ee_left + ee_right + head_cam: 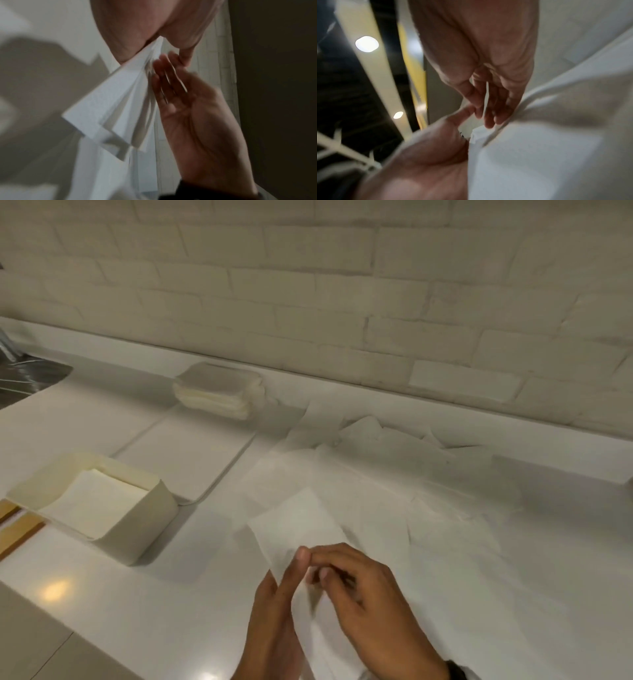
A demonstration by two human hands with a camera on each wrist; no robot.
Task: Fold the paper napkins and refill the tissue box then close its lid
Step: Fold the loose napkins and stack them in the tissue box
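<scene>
The head camera looks forward and down over the white counter toward the brick wall. Both wrist cameras sit very close, looking along the palms. All three views share the napkin held above the counter.

Both grips meet low centre over the worktop, left hand just left of and touching right hand, a paper napkin held between them. Loose napkins spread on the worktop beyond the grips and to their right. Tissue box sits left of the grips and a bit farther back, lid off, folded napkins inside. Flat tray behind the box. Napkin stack at the tray's far end, near the brick wall. Sink far left, at the back.
</scene>
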